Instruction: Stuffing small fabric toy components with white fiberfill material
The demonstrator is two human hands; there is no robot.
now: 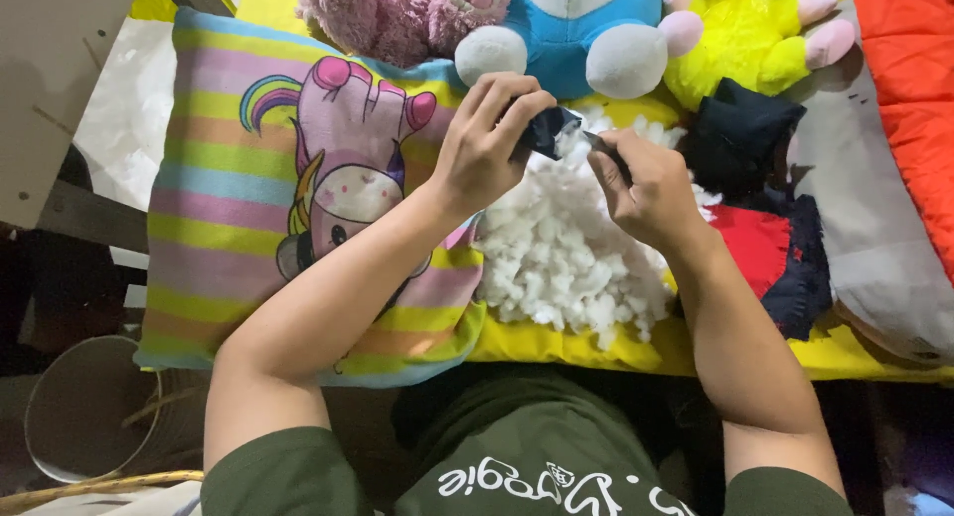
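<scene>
Stuffing step: your left hand (484, 148) pinches dark fabric piece (549, 130), right hand (646, 183) grips thin tool (606, 150) w/ white fiberfill (566, 248) below; next prob needs steady push.

Small toy-stuffing workshop: white fibre filling (561, 248) heaped on yellow-covered counter (556, 345), plush toys (566, 29) lined along back, striped cartoon pillow (298, 198), empty fabric skins (765, 188) beside.
</scene>
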